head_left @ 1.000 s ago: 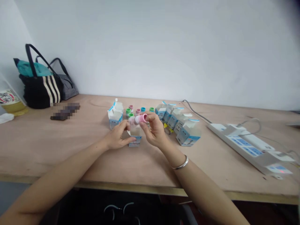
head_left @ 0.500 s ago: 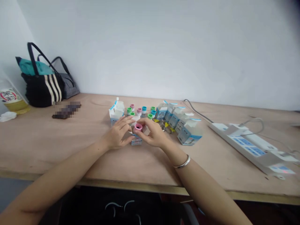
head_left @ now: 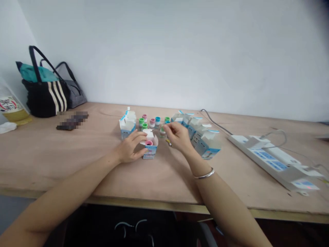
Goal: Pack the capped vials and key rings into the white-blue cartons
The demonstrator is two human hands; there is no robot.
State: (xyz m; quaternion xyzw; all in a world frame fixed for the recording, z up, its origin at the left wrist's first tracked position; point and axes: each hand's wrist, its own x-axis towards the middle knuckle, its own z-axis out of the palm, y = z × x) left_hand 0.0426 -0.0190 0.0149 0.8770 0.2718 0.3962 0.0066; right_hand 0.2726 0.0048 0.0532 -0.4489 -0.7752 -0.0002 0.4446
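A small blue-and-white carton [head_left: 150,153] stands upright on the table, its top flaps raised. Inside it sits a bottle with a pink cap [head_left: 148,142]. My left hand [head_left: 131,146] grips the carton from the left, thumb at the front and fingers behind. To the right, my right hand [head_left: 179,137] has its fingers drawn together beside a green-capped bottle [head_left: 162,132]; what they hold, if anything, is hidden. A yellow-and-metal piece [head_left: 168,142] lies under that hand. Several bottles with pink, green and blue caps [head_left: 152,122] stand behind the carton.
Another open carton [head_left: 128,125] stands at the left, and a row of open cartons [head_left: 209,145] at the right. A power strip [head_left: 272,161] with cables lies farther right. On the left are a dark blurred object [head_left: 72,120], a striped black bag [head_left: 47,97] and a bottle of yellow liquid [head_left: 15,111].
The pink-capped bottle has gone down into the carton. My right hand has let go of it and moved right towards the green-capped bottle. My left hand stays at the carton.
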